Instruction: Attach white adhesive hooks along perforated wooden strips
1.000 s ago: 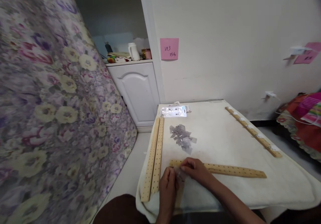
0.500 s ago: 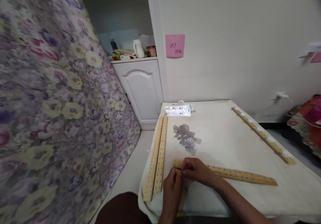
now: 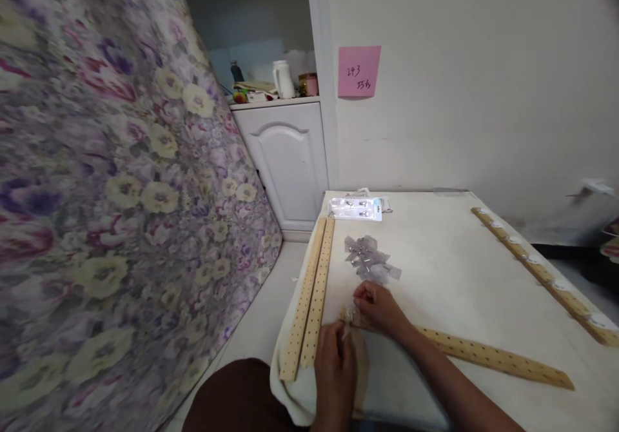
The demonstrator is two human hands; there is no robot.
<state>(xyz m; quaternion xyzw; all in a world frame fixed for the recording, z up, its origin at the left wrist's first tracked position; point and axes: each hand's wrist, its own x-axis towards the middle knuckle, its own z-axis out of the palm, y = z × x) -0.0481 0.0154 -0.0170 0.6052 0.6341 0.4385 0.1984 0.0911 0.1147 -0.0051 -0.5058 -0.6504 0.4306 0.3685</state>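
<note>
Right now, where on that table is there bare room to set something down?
Widest is the bare cloth between the packet pile and the right-edge strip, beyond the near strip. Crowded: the near left, where left hand and right hand gather beside the paired perforated strips.

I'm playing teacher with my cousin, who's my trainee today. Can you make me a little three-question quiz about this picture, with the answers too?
1. True or false: the pile of small plastic packets lies nearer the wall than the right hand does.

2. Which thing does the right forearm cross in front of?
A) the pink note
B) a long wooden strip
C) the white jug

3. Fill in the number: along the left side of the table, ___ wooden strips with holes lie side by side.

Key: 1 true; 2 B; 3 two.
</note>
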